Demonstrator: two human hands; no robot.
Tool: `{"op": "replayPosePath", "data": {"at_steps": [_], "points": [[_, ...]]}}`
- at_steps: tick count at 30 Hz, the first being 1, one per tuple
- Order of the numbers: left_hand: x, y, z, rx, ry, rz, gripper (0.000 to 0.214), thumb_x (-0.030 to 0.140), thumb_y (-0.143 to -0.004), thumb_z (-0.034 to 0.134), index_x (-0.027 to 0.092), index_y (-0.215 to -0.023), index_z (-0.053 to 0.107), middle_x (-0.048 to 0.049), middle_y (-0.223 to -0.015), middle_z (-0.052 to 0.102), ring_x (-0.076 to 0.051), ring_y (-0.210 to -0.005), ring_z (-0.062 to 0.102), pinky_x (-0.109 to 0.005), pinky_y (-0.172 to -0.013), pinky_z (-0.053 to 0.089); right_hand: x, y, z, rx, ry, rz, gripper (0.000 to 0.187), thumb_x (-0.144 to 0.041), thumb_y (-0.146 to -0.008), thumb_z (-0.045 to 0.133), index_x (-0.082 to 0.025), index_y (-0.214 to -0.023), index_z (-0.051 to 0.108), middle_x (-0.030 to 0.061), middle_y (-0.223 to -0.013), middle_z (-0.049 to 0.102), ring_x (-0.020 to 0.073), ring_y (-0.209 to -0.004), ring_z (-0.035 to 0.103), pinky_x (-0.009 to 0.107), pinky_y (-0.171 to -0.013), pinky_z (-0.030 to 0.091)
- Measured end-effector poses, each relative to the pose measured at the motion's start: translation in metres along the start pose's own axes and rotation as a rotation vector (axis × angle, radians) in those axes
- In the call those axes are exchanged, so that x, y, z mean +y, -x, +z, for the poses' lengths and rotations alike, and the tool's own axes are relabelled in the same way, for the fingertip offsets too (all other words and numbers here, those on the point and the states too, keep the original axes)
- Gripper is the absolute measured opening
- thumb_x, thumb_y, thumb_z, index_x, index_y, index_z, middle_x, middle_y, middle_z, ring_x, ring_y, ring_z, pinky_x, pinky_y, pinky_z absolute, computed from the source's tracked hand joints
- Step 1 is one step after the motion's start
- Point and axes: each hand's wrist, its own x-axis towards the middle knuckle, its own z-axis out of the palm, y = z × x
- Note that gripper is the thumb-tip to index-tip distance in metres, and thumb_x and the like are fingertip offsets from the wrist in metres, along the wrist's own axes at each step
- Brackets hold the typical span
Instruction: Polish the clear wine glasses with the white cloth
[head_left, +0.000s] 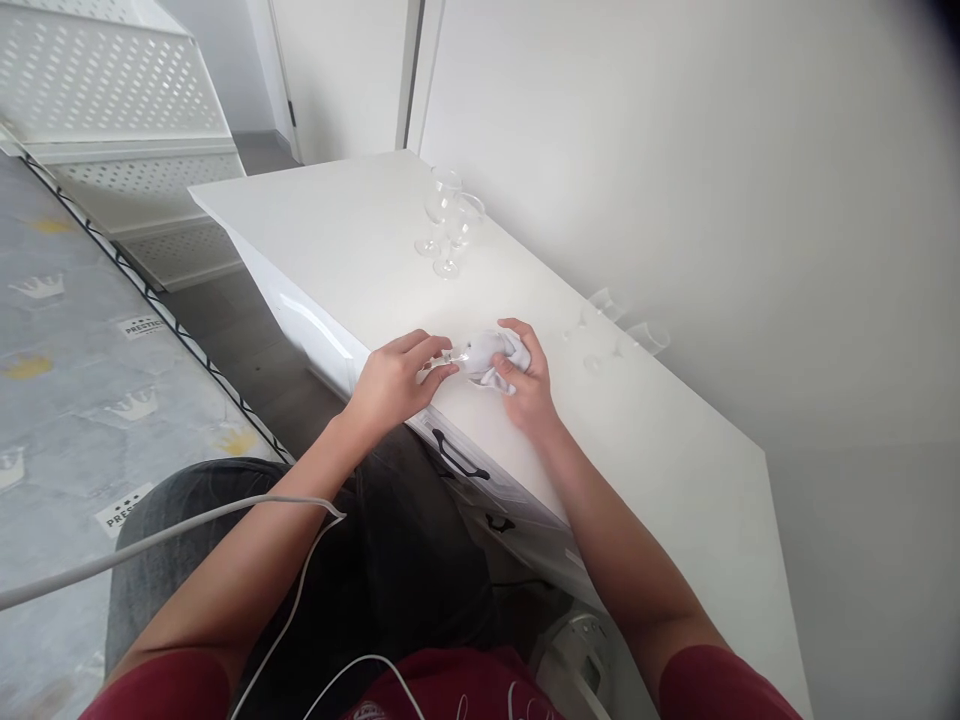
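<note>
The left hand's [397, 378] fingers pinch a glass [456, 357] by its stem, seemingly to steady it; the right hand's [531, 385] fingers close around a white cloth [514, 350] at its bowl. Beneath is the counter [330, 235]. Farther off, two wine glasses [439, 205] stand near the wall [637, 130], perhaps safe from knocks.
</note>
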Motion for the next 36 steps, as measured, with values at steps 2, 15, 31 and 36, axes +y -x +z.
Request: {"op": "replayPosePath", "data": {"at_steps": [2,15,31,36], "points": [[0.004,0.0,-0.004,-0.006,0.047,-0.081,0.027,0.046,-0.096,0.072,0.023,-0.108,0.075,-0.0038,-0.092,0.076,-0.015,-0.064,0.062,-0.03,-0.065,0.05,-0.003,0.002,-0.001,-0.041,0.055,-0.051,0.056,-0.051,-0.09,0.078,-0.029,-0.138,0.055,0.0052,-0.11,0.066,0.025,-0.096,0.067,0.041,-0.084,0.061],[0.004,-0.007,-0.032,0.084,0.649,-0.654,0.053,0.047,-0.099,0.055,0.019,-0.056,0.065,-0.0067,-0.048,0.062,-0.01,-0.034,0.03,-0.027,-0.038,0.02,-0.003,0.019,0.011,-0.426,0.48,-0.286,0.057,-0.043,-0.101,0.068,-0.037,-0.156,0.053,0.0083,-0.151,0.065,0.0324,-0.128,0.068,0.056,-0.109,0.057],[0.015,0.003,-0.005,0.197,0.567,-0.554,0.041,0.044,-0.106,0.05,0.024,-0.073,0.038,0.0024,-0.066,0.034,-0.013,-0.054,0.029,-0.029,-0.048,0.026,-0.007,0.015,0.01,-0.243,0.373,-0.184,0.049,-0.059,-0.092,0.075,-0.031,-0.131,0.068,0.0093,-0.128,0.072,0.029,-0.107,0.069,0.047,-0.092,0.062],[0.016,0.004,-0.005,0.215,0.147,-0.048,0.024,0.04,-0.109,0.044,0.024,-0.092,0.048,-0.0051,-0.087,0.054,-0.021,-0.079,0.051,-0.037,-0.07,0.043,-0.005,0.008,0.009,-0.211,0.008,0.097,0.063,-0.057,-0.084,0.083,-0.028,-0.136,0.061,0.0061,-0.107,0.072,0.0243,-0.087,0.069,0.04,-0.073,0.065]]}}
